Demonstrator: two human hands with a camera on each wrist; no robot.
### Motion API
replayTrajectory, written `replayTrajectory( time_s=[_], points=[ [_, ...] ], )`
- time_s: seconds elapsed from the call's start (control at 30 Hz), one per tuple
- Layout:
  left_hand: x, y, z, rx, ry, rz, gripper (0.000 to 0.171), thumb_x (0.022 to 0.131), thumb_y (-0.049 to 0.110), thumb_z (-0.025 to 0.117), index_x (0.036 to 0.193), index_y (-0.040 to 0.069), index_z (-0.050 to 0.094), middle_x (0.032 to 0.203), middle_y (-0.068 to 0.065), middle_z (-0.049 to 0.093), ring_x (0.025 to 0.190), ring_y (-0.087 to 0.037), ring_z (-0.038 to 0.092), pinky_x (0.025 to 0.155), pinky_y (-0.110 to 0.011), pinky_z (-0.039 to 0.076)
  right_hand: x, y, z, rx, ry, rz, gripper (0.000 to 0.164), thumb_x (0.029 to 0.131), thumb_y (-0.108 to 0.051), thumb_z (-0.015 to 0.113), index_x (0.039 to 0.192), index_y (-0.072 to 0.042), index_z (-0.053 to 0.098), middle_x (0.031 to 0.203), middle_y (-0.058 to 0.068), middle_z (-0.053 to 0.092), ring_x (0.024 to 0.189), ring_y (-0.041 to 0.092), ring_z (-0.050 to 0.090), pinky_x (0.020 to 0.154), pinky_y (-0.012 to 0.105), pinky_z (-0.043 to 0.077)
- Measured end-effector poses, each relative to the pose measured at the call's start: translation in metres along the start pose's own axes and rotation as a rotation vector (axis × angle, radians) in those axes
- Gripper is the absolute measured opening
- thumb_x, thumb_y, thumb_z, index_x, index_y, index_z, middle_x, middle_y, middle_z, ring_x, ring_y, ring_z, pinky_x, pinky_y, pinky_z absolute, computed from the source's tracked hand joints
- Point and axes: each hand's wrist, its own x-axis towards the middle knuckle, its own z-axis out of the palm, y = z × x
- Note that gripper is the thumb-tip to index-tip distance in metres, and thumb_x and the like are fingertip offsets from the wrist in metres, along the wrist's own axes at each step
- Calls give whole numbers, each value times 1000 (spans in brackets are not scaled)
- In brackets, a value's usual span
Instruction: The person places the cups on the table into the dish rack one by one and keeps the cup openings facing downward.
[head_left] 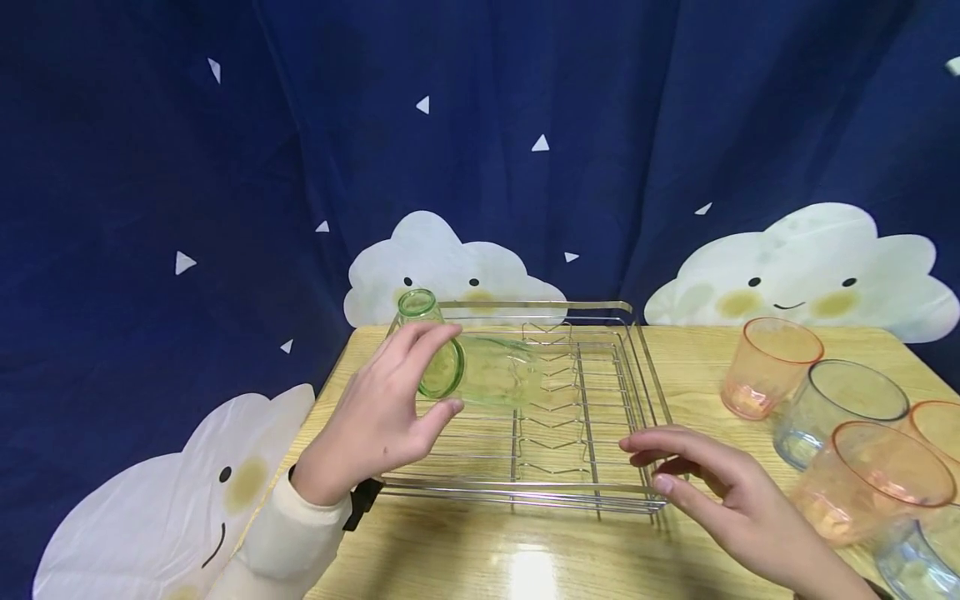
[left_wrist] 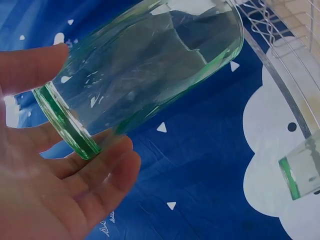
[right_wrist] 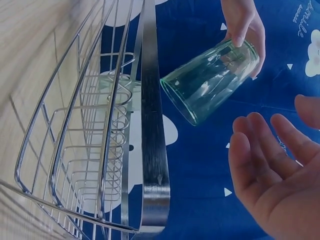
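Note:
My left hand [head_left: 382,400] grips a clear green drinking glass [head_left: 498,371] around its thick base, thumb on one side and fingers on the other. The glass lies nearly sideways above the wire dish rack [head_left: 592,487], its mouth pointing right. Behind the left fingers, a second green glass [head_left: 417,307] stands upside down at the rack's far left corner; the left wrist view catches its base too. By the rack's front right corner is my right hand [head_left: 720,492], fingers loosely bent and holding nothing. In the right wrist view its palm [right_wrist: 280,200] faces the held glass.
On the wooden table [head_left: 450,550], right of the rack, stand several tumblers, among them an orange one [head_left: 765,375] and a blue-grey one [head_left: 832,417]. A dark blue curtain [head_left: 480,167] with white clouds hangs behind the table and along its left side.

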Motion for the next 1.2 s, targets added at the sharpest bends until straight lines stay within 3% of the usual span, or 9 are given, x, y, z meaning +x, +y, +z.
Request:
replayTrajectory(
  time_s=[0.1,0.53,0.73,1.03,1.2],
  points=[
    [3,-5,1,-1,-1,-14,71,77,22,79,141,12,51,134,-7,56,120,-23,57,92,-43,55,0,0,0,6,5,-24,51,82,22,60,126,-2,62,122,-3,69,105,4,66,86,12,51],
    [9,-19,4,18,-62,-58,71,77,20,75,143,14,50,132,-7,56,122,-26,55,95,-46,52,2,-2,0,-25,-10,-9,51,83,19,61,127,-6,63,123,-5,69,106,2,65,87,12,51],
    [18,-24,12,25,-137,-88,70,80,21,73,145,18,48,134,-6,55,124,-25,54,92,-47,53,2,-6,-3,-114,-4,37,54,83,15,64,127,-17,63,125,-9,67,111,-2,61,85,11,50],
    [33,-32,16,61,-203,-119,70,80,20,72,146,19,48,131,-5,57,118,-25,57,84,-45,55,4,-6,-1,-110,-23,36,52,83,14,65,126,-15,64,124,-9,67,113,-2,60,84,12,49],
    [40,-33,19,74,-260,-139,69,82,21,72,146,19,48,133,-5,58,122,-27,56,95,-47,52,3,-3,1,-101,-43,-4,53,81,15,65,126,-14,64,124,-9,67,104,-1,60,82,12,49]
  ],
)
